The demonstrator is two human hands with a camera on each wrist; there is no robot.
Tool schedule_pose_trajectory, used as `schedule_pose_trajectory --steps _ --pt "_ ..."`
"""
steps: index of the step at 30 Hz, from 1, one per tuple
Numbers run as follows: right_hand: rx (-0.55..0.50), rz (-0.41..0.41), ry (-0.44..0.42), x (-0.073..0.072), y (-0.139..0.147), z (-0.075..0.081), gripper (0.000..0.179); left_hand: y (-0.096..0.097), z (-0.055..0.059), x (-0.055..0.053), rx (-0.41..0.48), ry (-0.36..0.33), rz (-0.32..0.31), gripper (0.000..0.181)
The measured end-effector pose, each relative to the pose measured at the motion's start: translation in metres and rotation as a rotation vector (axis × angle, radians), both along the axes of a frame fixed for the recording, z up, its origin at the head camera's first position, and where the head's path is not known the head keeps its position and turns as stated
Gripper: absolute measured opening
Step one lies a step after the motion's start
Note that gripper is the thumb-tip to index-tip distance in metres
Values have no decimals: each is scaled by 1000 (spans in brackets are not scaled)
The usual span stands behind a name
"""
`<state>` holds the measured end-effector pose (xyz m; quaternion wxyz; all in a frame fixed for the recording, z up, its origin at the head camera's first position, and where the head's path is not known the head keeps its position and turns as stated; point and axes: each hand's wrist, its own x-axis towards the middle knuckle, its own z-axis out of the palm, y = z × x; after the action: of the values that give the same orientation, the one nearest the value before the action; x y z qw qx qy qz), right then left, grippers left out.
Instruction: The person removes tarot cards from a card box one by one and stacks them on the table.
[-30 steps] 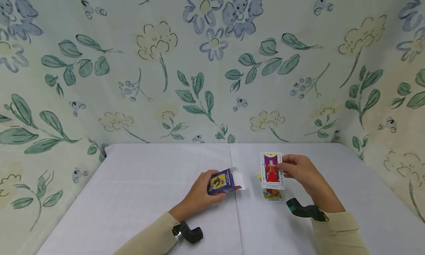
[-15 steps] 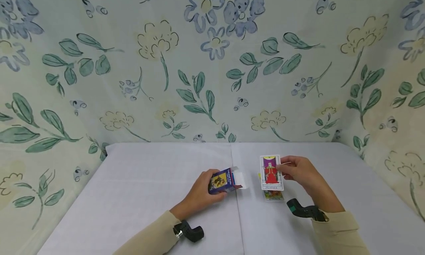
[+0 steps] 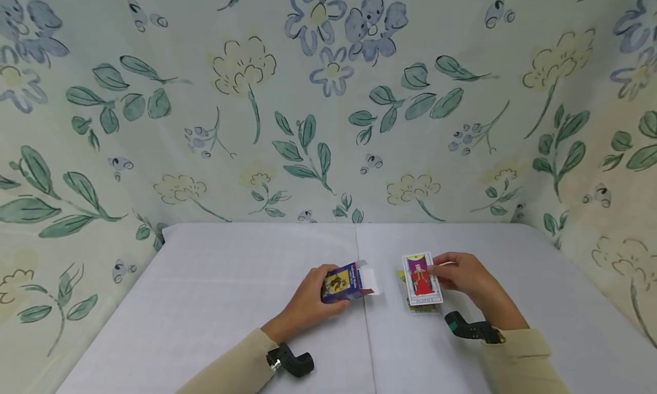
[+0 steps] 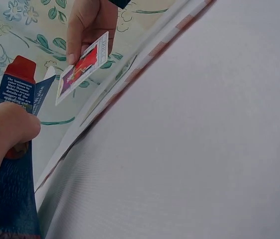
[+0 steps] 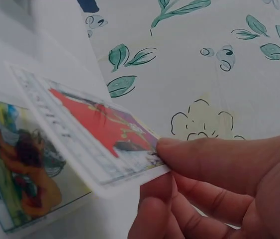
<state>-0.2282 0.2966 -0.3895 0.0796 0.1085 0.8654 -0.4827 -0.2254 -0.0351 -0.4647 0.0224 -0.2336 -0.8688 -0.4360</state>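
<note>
My left hand [image 3: 310, 296] grips a dark blue card box [image 3: 340, 283] with a yellow picture on its front; its flap end stands open toward the right. Between the thumb and fingers of my right hand [image 3: 464, 277] is a tarot card [image 3: 423, 279] with a red-robed figure on purple, pinched by its right edge. Beneath it lies another tarot card [image 5: 28, 164], lettered "STRENGTH" in the right wrist view. In the head view the held card hides most of that lower one. The left wrist view shows the held card tilted above the table.
A white cloth [image 3: 215, 303] with a crease down its middle covers the table. Behind it hangs a floral curtain [image 3: 318, 126]. Each wrist wears a black camera mount, the left [image 3: 291, 361] and the right [image 3: 469, 327].
My right hand has come down and nearer with the red-figured card, which now covers more of the card below and is slightly turned. The left hand and box have stayed in place.
</note>
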Motion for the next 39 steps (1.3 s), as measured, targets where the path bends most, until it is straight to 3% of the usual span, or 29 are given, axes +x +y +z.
schedule_pose_trajectory --steps 22,39 --pt "17 -11 -58 -5 3 -22 45 0 -2 0 1 1 -5 71" --pt "55 -8 -60 -8 2 -25 44 0 0 0 3 -3 -1 72"
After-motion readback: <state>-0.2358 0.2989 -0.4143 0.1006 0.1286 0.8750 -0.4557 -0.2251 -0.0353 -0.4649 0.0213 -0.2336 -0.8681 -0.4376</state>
